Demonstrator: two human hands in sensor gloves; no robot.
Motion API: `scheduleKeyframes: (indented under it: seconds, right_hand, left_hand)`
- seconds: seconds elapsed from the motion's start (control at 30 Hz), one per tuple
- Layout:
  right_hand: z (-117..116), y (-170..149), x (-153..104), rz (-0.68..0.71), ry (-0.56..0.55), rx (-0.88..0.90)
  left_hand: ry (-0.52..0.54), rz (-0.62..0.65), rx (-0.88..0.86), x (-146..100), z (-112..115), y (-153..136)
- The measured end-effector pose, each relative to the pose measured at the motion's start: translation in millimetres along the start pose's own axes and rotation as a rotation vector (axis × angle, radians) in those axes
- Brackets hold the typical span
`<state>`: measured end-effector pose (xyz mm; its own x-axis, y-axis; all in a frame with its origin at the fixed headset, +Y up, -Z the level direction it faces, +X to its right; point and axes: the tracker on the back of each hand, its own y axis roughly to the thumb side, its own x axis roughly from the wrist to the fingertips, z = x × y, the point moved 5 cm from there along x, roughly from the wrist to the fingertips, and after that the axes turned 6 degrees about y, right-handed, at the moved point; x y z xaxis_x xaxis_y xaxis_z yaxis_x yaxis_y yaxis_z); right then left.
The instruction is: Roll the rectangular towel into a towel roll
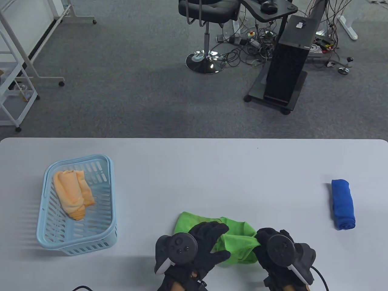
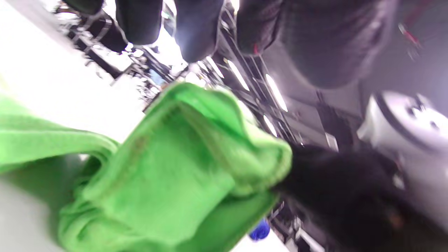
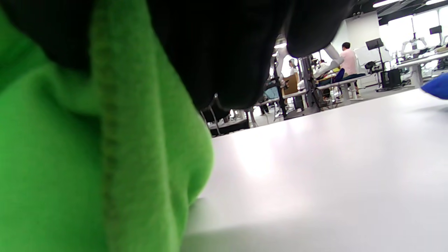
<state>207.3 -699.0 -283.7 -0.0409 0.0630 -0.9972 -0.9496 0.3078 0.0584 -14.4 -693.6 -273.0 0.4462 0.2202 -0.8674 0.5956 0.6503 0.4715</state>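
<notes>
A crumpled green towel [image 1: 239, 239] lies near the table's front edge, between my hands. My left hand [image 1: 219, 241] is spread open, with its fingers [image 1: 212, 229] over the towel's left part. In the left wrist view its fingertips [image 2: 197, 31] hang above the green towel [image 2: 168, 168] without gripping it. My right hand [image 1: 260, 241] grips the towel's right end and holds a bunched edge. In the right wrist view the towel [image 3: 87, 157] fills the left side under the dark glove.
A light blue basket [image 1: 45, 194] stands at the left with an orange towel [image 1: 74, 194] inside. A rolled blue towel [image 1: 342, 204] lies at the right, and also shows in the right wrist view [image 3: 437, 85]. The grey table [image 1: 194, 169] extends behind the towel.
</notes>
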Motion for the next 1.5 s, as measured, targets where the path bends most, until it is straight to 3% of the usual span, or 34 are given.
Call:
scheduleKeyframes:
  seconds: [0.1, 0.23, 0.4, 0.57, 0.8, 0.97, 1.03, 1.1, 1.27, 1.33, 1.5]
  right_hand:
    - [-2, 3, -1, 0.020, 0.014, 0.011]
    - [-4, 4, -1, 0.036, 0.032, 0.024]
    - [-9, 4, 0, 0.036, 0.065, 0.003]
    - [-35, 1, 3, 0.019, 0.244, -0.095]
    - [-59, 5, 4, 0.030, 0.331, -0.151]
    - [-69, 3, 6, 0.005, 0.340, -0.247]
    - [-54, -1, 9, -0.029, 0.219, -0.216]
    - [-25, -6, 10, -0.062, 0.047, -0.157]
    - [42, -5, 8, -0.107, -0.108, -0.089]
    - [63, 6, 9, -0.088, -0.133, -0.061]
    - [127, 71, 15, 0.015, -0.271, -0.135]
  left_hand:
    - [-0.064, 0.010, 0.237, 2, 17, 10]
    - [0.072, -0.050, 0.462, 5, 14, 6]
    - [0.164, -0.123, 0.338, 0, -5, -8]
    - [0.305, -0.206, 0.171, -8, -35, -26]
    - [0.318, -0.220, 0.125, -11, -39, -34]
    - [0.383, -0.217, 0.051, -14, -52, -35]
    - [0.398, -0.235, 0.024, -17, -57, -39]
    - [0.424, -0.258, 0.010, -20, -64, -48]
    - [0.449, -0.321, -0.014, -25, -71, -61]
    - [0.467, -0.377, 0.047, -27, -73, -64]
    - [0.484, -0.428, 0.049, -30, -74, -74]
